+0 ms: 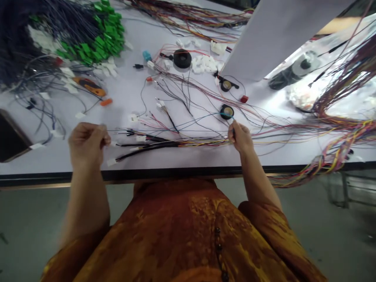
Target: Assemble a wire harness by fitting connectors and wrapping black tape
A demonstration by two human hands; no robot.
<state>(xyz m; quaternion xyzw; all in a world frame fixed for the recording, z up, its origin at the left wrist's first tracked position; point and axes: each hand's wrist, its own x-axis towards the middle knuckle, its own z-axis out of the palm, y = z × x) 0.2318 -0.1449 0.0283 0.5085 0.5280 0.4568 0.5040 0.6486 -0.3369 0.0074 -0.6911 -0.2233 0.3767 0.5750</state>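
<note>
My left hand (88,145) is closed in a pinch near the table's front edge, slightly blurred. From its fingertips a thin dark wire (167,130) runs rightward, nearly straight, toward my right hand (241,136). That hand is also closed, with a teal wire (202,116) between thumb and fingers. Below the thin wire lies a bundled wire harness (164,145) with black sleeved branches and white connectors at its left end. Just above my right hand sits a small roll of black tape (225,113). Whether the right fingers also grip the thin wire I cannot tell.
Green connectors (102,39) on dark wires heap at the back left, near an orange cutter (89,86). A phone-like dark object (11,137) lies far left. A larger black tape roll (182,58) is at the back. A white post (264,35) and colored wire bundles (340,133) stand right.
</note>
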